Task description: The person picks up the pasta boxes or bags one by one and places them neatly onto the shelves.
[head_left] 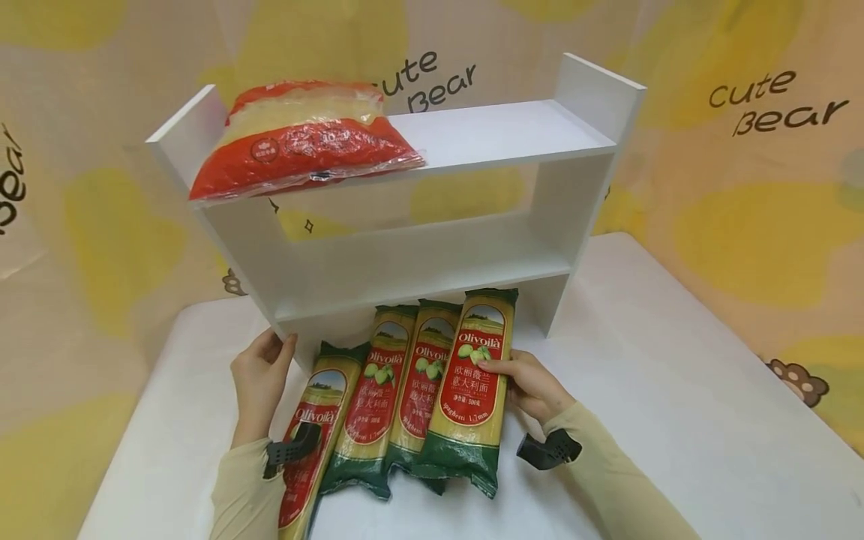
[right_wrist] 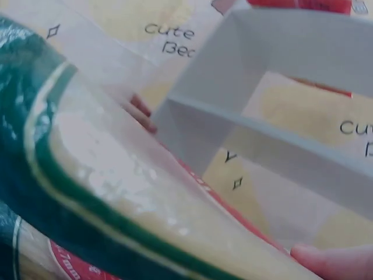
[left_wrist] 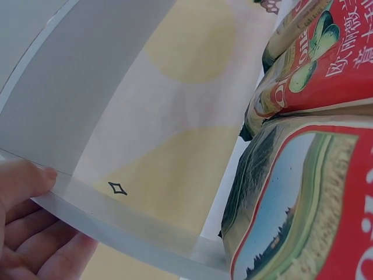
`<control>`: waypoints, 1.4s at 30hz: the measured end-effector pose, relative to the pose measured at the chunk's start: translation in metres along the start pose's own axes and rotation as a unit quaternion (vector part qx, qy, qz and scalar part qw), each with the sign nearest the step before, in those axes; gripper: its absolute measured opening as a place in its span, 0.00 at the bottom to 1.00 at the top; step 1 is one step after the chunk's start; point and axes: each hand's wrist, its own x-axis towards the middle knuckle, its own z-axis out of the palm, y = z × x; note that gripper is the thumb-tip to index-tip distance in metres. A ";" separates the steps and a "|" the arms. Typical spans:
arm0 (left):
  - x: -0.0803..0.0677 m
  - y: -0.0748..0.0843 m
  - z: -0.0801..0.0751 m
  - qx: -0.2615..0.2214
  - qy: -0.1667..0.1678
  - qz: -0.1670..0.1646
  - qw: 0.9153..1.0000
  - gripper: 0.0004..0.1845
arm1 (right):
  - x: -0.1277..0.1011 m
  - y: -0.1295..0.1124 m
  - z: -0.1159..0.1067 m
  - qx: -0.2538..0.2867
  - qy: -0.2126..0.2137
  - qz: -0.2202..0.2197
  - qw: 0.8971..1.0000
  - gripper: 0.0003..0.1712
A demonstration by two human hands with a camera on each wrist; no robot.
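Observation:
My right hand (head_left: pixel 536 386) grips the right edge of a green-ended spaghetti pack (head_left: pixel 469 390), its thumb across the red label. That pack leans up toward the lower shelf board and overlaps another spaghetti pack (head_left: pixel 421 375) on its left. Two more, a middle pack (head_left: pixel 374 397) and a left pack (head_left: pixel 317 442), tilt alongside in a fanned row. With thumb and fingers, my left hand (head_left: pixel 259 382) pinches the lower left side panel of a white shelf (head_left: pixel 418 255). The left wrist view shows the left thumb (left_wrist: pixel 35 178) on the panel's edge, the fingers behind it.
A red and clear plastic bag (head_left: pixel 307 142) of pale yellow contents lies on the left of the shelf's top board, its front overhanging the edge. The shelf stands on a white table (head_left: pixel 675 420). Behind hangs a yellow-patterned cloth (head_left: pixel 756 210) printed "Cute Bear".

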 end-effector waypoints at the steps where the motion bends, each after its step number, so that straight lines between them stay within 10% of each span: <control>1: 0.000 0.000 0.000 0.001 0.001 0.001 1.000 0.14 | -0.003 0.000 0.000 -0.006 -0.005 -0.002 1.000 0.28; 19: -0.005 -0.004 -0.015 0.019 0.004 0.005 1.000 0.14 | -0.057 -0.001 0.008 0.016 -0.069 0.027 0.997 0.31; 42: 0.000 0.000 -0.002 0.004 -0.007 0.016 1.000 0.14 | -0.125 -0.031 -0.001 -0.001 -0.194 -0.039 0.980 0.18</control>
